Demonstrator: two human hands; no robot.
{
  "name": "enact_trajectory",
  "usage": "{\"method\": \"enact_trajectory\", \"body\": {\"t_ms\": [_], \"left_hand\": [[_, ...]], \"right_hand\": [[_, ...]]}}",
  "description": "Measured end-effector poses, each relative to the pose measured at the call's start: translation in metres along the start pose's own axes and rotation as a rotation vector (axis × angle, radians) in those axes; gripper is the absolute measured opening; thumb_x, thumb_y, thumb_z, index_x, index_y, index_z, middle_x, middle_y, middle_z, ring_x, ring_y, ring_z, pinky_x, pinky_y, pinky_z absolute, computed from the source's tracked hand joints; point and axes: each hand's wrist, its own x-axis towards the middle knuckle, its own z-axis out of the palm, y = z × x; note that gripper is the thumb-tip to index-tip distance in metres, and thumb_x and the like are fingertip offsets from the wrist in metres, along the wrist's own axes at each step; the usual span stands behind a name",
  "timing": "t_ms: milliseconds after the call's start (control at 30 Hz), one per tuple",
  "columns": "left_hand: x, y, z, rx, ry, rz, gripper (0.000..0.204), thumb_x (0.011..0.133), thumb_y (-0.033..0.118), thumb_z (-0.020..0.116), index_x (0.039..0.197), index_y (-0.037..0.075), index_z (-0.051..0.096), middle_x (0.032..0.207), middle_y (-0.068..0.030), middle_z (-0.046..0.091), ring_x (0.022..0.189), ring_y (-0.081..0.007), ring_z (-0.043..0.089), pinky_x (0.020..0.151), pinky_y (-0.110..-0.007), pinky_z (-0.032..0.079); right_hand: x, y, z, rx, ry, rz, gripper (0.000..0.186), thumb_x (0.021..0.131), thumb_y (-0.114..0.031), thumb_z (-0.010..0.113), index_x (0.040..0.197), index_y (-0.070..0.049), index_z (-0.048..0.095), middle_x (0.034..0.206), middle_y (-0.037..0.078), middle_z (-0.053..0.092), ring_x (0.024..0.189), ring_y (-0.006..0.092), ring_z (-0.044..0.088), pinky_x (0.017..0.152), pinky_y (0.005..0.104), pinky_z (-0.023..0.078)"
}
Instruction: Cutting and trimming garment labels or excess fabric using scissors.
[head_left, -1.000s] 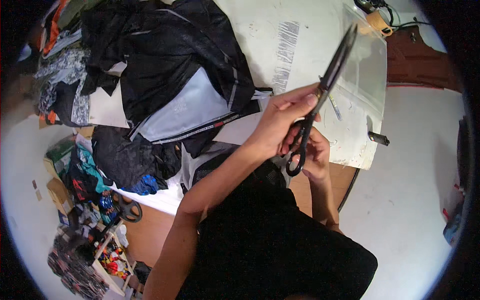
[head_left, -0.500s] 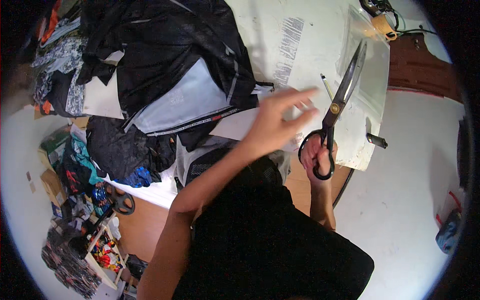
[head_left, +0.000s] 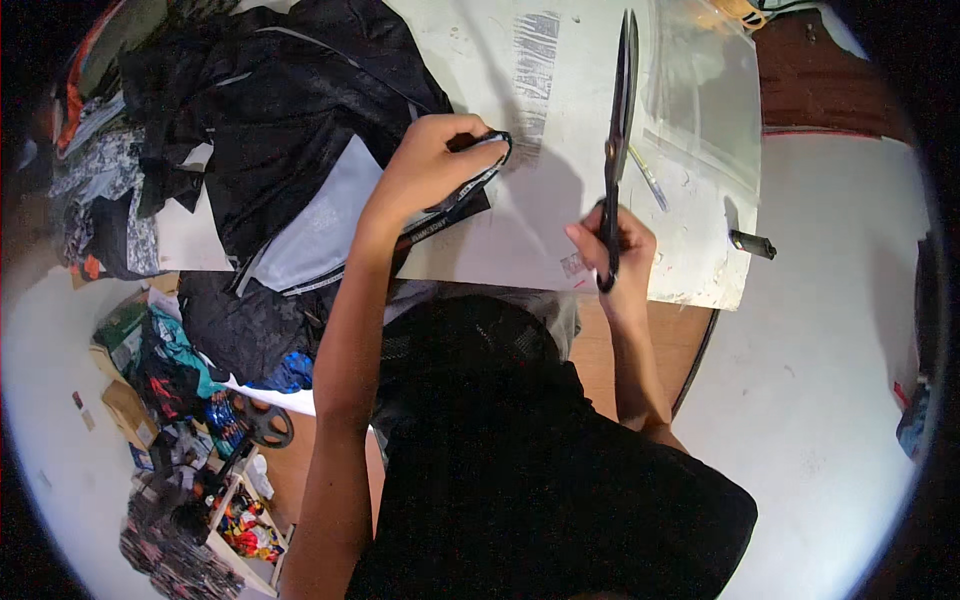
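Above brown floor (head_left: pixel 674 342), garment (head_left: pixel 290 110) on table (head_left: pixel 540 235)

At left on bench (head_left: pixel 545 245): jacket (head_left: pixel 290 130). To its right: pen (head_left: pixel 648 178), with plastic sheet (head_left: pixel 705 115) behind. Between jacket and pen, above bench: scissors (head_left: pixel 619 120), in right hand (head_left: pixel 628 248). Before bench, left: clothes heap (head_left: pixel 240 325).

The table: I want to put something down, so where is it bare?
The table is barest between the garment and the right hand with its scissors, below the grey streaks. A narrower patch lies between those streaks and the garment's upper part. It's crowded at left, under the garment, and upper right, under the clear sheet.
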Motion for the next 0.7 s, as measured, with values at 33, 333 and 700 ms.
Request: {"method": "enact_trajectory", "body": {"t_ms": [33,333,700], "left_hand": [[0.000,0.000,-0.003,0.001,0.002,-0.001,0.016,0.079,0.014,0.067,0.075,-0.001,0.061,0.064,0.0034,0.052,0.061,-0.0030,0.041,0.053,-0.020,0.032],[0.003,0.003,-0.017,-0.132,-0.052,0.143,0.016,0.082,0.016,0.064,0.079,-0.001,0.064,0.060,0.0057,0.047,0.056,-0.0019,0.037,0.049,-0.021,0.029],[0.006,0.003,-0.025,-0.247,-0.200,0.153,0.020,0.081,0.017,0.065,0.079,-0.002,0.062,0.060,0.0038,0.049,0.058,-0.0027,0.039,0.050,-0.022,0.031]], "right_hand": [[0.011,-0.001,0.007,-0.074,0.047,-0.147,0.020,0.074,-0.006,0.073,0.074,-0.002,0.053,0.077,0.008,0.062,0.055,0.0044,0.048,0.044,0.0180,0.036],[0.064,-0.027,0.060,0.224,-0.017,-0.392,0.028,0.069,0.002,0.075,0.078,-0.004,0.049,0.099,0.014,0.066,0.056,0.0015,0.048,0.047,0.0159,0.038],[0.079,-0.032,0.060,0.134,0.004,-0.286,0.023,0.072,0.000,0.072,0.075,-0.006,0.050,0.078,0.008,0.067,0.047,0.0024,0.044,0.040,0.0166,0.033]]}}
